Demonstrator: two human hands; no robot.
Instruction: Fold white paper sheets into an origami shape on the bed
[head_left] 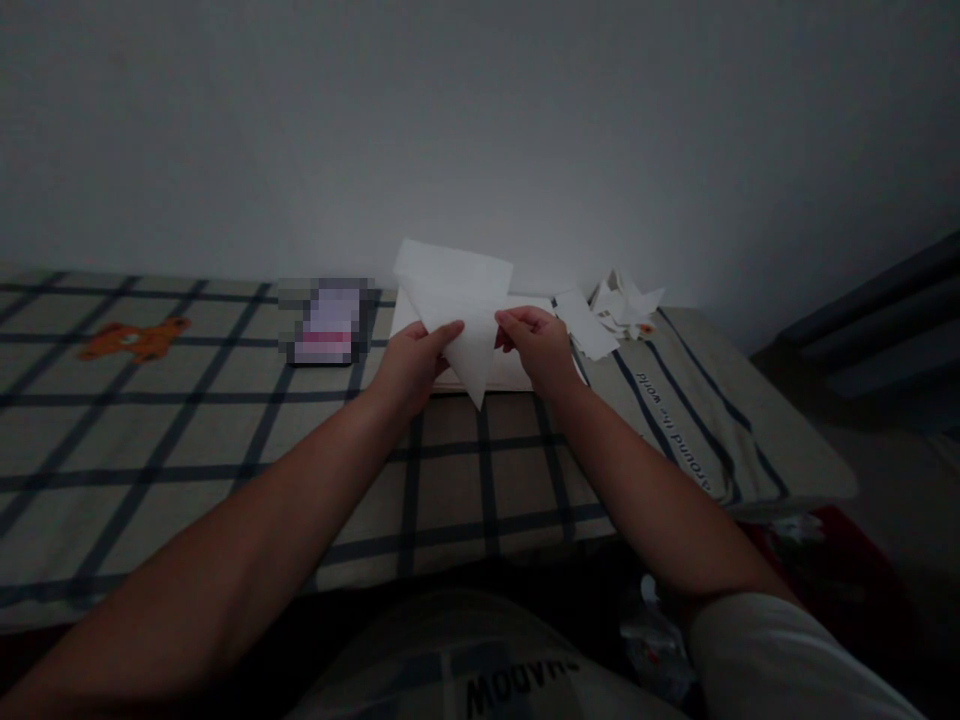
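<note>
Both hands are pinching a white paper sheet [469, 320], folded to a point, above the bed's [225, 440] far edge: left hand [412, 362] gripping its left side, right hand [536, 345] its right. Aligning edges squarely before creasing would keep the fold crisp, I judge.

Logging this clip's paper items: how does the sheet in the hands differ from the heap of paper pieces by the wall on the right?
The held sheet is one large piece, lifted off the bed and pinched by the left hand and right hand; the paper heap is many small pieces lying untouched on the checked cover. The held sheet hangs to a point at the bottom; the paper heap looks crumpled and jumbled. Both are white.
</note>
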